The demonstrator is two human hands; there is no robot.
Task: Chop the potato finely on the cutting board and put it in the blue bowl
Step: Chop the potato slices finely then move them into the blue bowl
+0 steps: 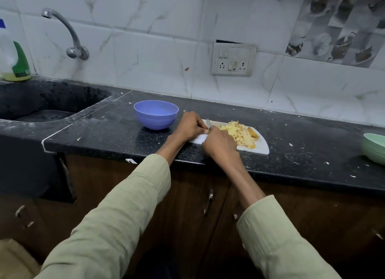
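The left hand (190,125) is curling its fingers around the knife (208,123), pinching at the blade just where it meets the right hand (218,145), whose fingers are curled under and hidden, so I cannot tell what they are gripping. Both hands are resting on the white cutting board (261,147), where the chopped potato (239,132) is lying in a heap. The blue bowl (156,114) is standing just left of the board on the black counter (312,154).

head view looks down, close over the counter (108,133).
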